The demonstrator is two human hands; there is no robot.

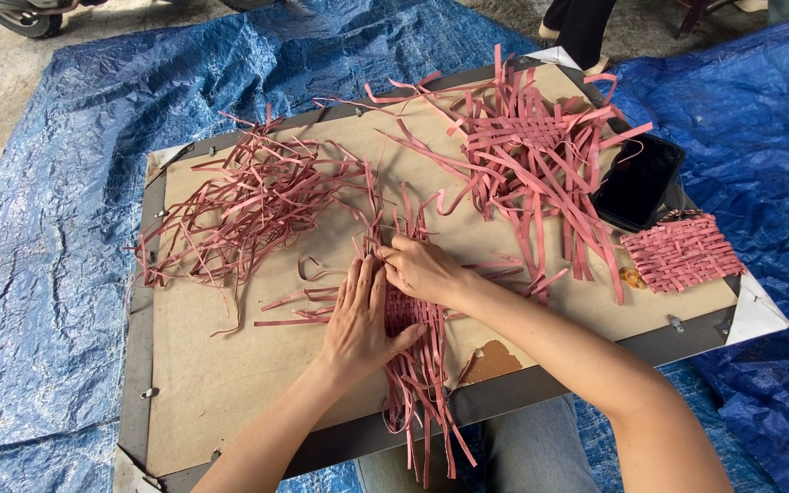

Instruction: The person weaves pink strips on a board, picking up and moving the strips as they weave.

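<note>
Bright, even daylight, soft weak shadows under the paper strips [257, 196]. Mild sheen on the blue tarp [38, 274]. Sharp focus throughout, slight wide-angle stretch at edges.

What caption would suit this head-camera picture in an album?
Two bare hands, left hand and right hand, press on a half-woven pink strip mat on a brown board.

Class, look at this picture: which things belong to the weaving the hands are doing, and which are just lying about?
Part of the work:
- left hand pressing flat on the half-woven pink mat
- right hand pinching a strip at its top edge
- loose strip pile
- board

Lying about:
- finished woven square
- black phone
- blue tarp
</note>
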